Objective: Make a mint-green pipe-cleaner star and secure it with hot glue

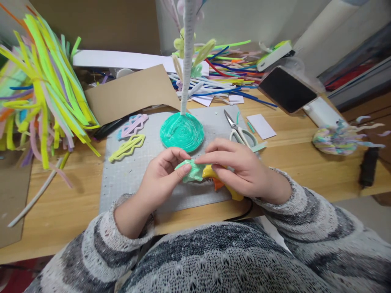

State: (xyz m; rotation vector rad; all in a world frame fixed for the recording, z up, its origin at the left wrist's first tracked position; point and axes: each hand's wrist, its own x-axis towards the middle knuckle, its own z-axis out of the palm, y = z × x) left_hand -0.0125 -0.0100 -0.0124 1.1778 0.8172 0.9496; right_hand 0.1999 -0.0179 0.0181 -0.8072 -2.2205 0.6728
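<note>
A small mint-green fuzzy piece (193, 172) is pinched between the thumb and fingers of my left hand (161, 175). My right hand (238, 165) meets it from the other side, its fingertips on the piece's upper right edge. Under my right hand lies a yellow glue gun (210, 172) with an orange trigger, partly hidden by the fingers. Just beyond my hands stands a round green coiled base (182, 132) with a white wrapped stem (188, 53) rising from it. Yellow and lilac zigzag pieces (127, 148) lie to the left on the grey mat (137, 175).
Scissors (240, 132) and a white card (261, 126) lie right of the base. A phone (288, 89) rests at the back right. Bundled pipe cleaners (45, 89) fill the left, with more behind the stem. Cardboard (131, 91) leans at the back left.
</note>
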